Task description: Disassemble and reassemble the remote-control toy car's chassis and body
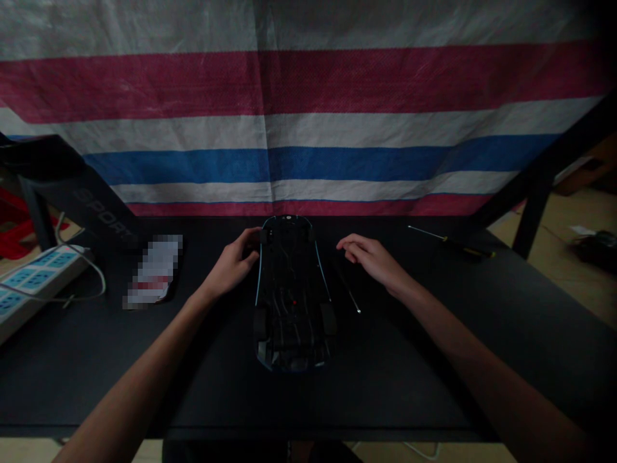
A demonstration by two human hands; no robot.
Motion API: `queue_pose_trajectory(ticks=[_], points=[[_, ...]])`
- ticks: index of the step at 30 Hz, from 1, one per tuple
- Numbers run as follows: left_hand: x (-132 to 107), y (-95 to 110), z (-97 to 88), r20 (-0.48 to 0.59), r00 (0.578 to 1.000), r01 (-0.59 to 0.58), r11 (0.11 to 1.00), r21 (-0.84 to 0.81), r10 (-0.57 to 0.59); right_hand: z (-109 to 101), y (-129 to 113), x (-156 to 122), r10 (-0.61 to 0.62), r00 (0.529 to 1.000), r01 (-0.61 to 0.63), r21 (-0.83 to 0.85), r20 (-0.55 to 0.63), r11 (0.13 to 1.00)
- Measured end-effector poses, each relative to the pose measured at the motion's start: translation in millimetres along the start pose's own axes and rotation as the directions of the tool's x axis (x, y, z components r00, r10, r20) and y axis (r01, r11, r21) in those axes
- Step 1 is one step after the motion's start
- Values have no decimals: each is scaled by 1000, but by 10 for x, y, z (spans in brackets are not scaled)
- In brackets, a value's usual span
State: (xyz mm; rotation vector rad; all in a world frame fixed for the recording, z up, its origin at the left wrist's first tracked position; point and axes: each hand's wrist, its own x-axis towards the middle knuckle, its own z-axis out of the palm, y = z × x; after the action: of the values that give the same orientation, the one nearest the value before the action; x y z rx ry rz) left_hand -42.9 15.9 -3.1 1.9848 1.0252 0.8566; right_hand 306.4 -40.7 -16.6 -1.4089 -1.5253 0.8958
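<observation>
A dark toy car (pixel 294 276) lies upside down on the black table, its wheels and underside facing up. My left hand (pixel 236 260) is at the car's far left side, fingertips against or right beside the edge near a wheel. Its thumb and fingers are apart, and some fingertips are hidden by the car. To the right of the car, my right hand (pixel 366 254) hovers or rests with loosely bent fingers and nothing visible in them. Just below its fingertips lies a screwdriver (pixel 351 294) with a dark handle, its metal tip pointing toward me.
Another screwdriver (pixel 448 242), with a black and yellow handle, lies at the back right. A blurred-out pale item (pixel 157 270) sits left of my left hand. A white power strip (pixel 41 283) with a cable is at the left edge. A striped sheet (pixel 308 128) hangs behind the table.
</observation>
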Motion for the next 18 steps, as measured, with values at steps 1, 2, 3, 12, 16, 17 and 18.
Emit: queue_pose_trajectory(ticks=[1, 2, 3, 12, 16, 17, 18], points=[[-1, 2, 0, 0, 1000, 2, 1000, 2, -2, -1, -1, -1, 0, 1000, 0, -3, -1, 1000], [-2, 5, -1, -1, 1000, 3, 1000, 3, -3, -3, -2, -2, -1, 1000, 1, -5, -1, 1000], [-4, 7, -2, -2, 1000, 5, 1000, 3, -5, -4, -1, -2, -1, 1000, 1, -7, 1, 1000], [-4, 3, -7, -2, 1000, -9, 1000, 15, 9, 16, 56, 3, -20, 1000, 20, -42, 12, 999], [3, -15, -4, -13, 1000, -9, 1000, 17, 9, 12, 74, 9, -29, 999, 30, -62, 24, 998], [4, -15, -5, -12, 1000, -8, 1000, 21, 8, 9, 78, 11, -32, 999, 33, -67, 25, 997], [4, -13, -7, -11, 1000, -9, 1000, 25, 9, 7, 82, 13, -34, 999, 36, -74, 26, 997]])
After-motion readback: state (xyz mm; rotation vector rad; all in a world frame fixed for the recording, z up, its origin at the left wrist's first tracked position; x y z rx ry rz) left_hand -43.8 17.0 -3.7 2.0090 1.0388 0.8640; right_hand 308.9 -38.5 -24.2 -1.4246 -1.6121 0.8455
